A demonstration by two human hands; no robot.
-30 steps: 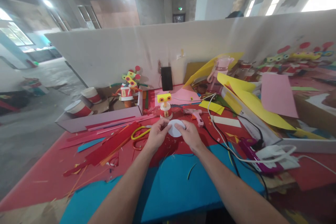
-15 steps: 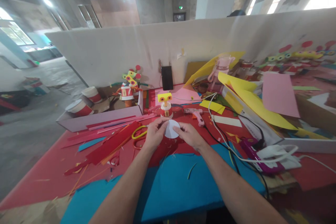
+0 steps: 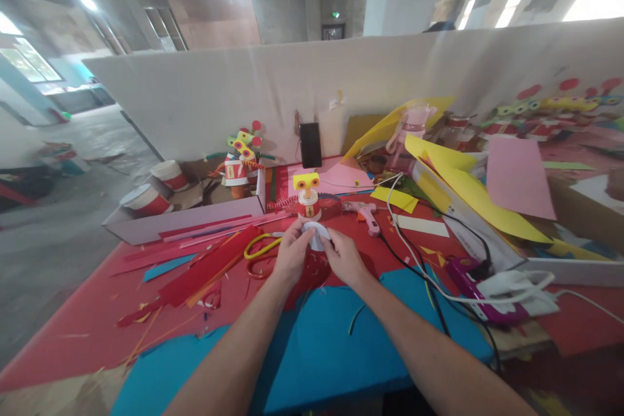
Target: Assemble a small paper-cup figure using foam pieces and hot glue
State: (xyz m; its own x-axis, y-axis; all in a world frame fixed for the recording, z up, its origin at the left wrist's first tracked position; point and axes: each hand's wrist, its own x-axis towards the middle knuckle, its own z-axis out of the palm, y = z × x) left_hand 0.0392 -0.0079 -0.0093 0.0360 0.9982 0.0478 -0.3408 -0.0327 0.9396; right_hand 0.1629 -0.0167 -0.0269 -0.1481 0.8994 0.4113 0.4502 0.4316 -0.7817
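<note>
Between my two hands is a white paper disc (image 3: 318, 238), its sides pinched by the fingers. My left hand (image 3: 292, 252) grips the left edge, and my right hand (image 3: 345, 256) grips the right edge. Just behind the disc stands a paper-cup figure (image 3: 309, 203) with a yellow head, round eyes and coiled arms. A pair of scissors (image 3: 260, 247) with yellow and orange handles lies left of my left hand. Beyond my right hand rests a pink hot glue gun (image 3: 364, 214) on the red table covering.
Red paper strips (image 3: 205, 273) lie to the left, near a box (image 3: 185, 224) with paper cups and a finished figure. A purple power strip (image 3: 475, 289) with cables sits right. Blue sheet (image 3: 336, 344) covers the front edge; a phone (image 3: 310, 145) leans on the partition.
My hands have drawn closer together around the white disc, which now looks narrower and bent between the fingers. Everything else on the table stays put.
</note>
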